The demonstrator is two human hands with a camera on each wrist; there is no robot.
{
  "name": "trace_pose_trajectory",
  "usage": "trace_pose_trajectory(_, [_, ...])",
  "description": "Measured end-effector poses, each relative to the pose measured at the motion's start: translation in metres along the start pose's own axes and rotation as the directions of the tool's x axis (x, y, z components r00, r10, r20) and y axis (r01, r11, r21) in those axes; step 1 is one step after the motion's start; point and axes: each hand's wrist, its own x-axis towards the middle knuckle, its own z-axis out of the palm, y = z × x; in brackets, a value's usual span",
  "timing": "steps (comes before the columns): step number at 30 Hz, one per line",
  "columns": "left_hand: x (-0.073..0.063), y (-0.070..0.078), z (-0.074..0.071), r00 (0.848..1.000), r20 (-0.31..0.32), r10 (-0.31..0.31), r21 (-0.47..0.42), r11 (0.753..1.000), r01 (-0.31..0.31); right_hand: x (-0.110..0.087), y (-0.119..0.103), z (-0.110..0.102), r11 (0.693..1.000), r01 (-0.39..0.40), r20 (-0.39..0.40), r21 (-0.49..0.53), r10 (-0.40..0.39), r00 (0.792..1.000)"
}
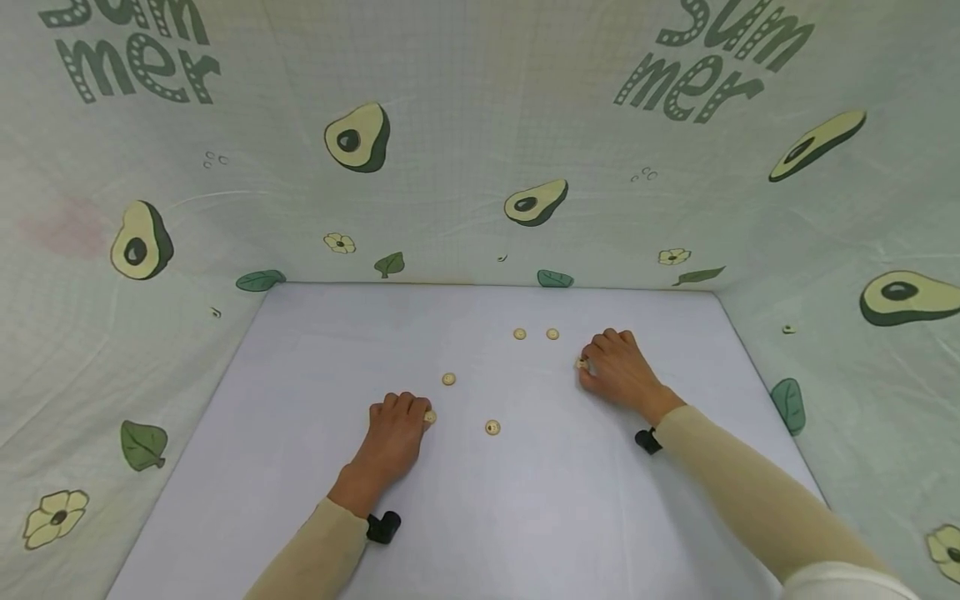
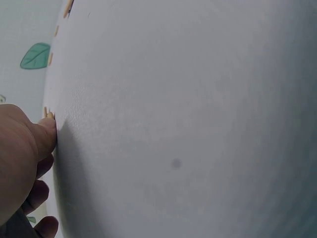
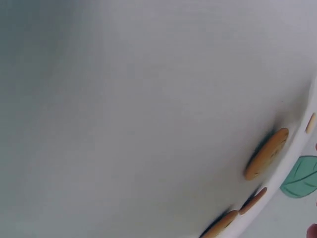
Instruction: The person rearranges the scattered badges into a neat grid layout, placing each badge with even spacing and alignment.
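Note:
Small round pale-wood discs with dark marks lie on a white tabletop (image 1: 555,500). My left hand (image 1: 393,437), at left of centre, pinches one wooden disc (image 1: 430,417) by its edge; the left wrist view shows the thumb (image 2: 45,133) against it. Farther back on the right, my right hand (image 1: 618,371) has its fingers curled around another disc (image 1: 582,363), partly covered by them. Just beyond the left hand is a loose disc (image 1: 448,379), and a disc with a dark spot (image 1: 492,427) lies to its right. In the right wrist view, only bits of fingers show at the edge.
Two more discs, one on the left (image 1: 520,334) and one on the right (image 1: 552,334), lie side by side toward the back. A pale cloth (image 1: 450,167) printed with avocados, leaves and flowers rises behind and beside the table. Black wrist devices sit under both forearms.

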Motion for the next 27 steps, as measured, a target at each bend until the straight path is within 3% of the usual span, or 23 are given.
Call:
trace_pose_trajectory(12, [-0.001, -0.002, -0.001, 1.000, 0.001, -0.004, -0.024, 1.000, 0.004, 0.035, -0.007, -0.002, 0.999, 0.025, 0.025, -0.020, -0.025, 0.999])
trace_pose_trajectory(21, [-0.001, -0.005, -0.001, 1.000, -0.001, 0.000, -0.039, 0.999, -0.001, 0.064, -0.016, -0.001, 0.996, 0.087, -0.027, -0.027, -0.087, 0.996])
trace_pose_trajectory(27, [-0.001, -0.006, 0.001, 1.000, -0.018, 0.013, -0.031, 0.999, -0.014, 0.083, -0.022, 0.005, 0.995, 0.096, 0.019, -0.030, -0.096, 0.995])
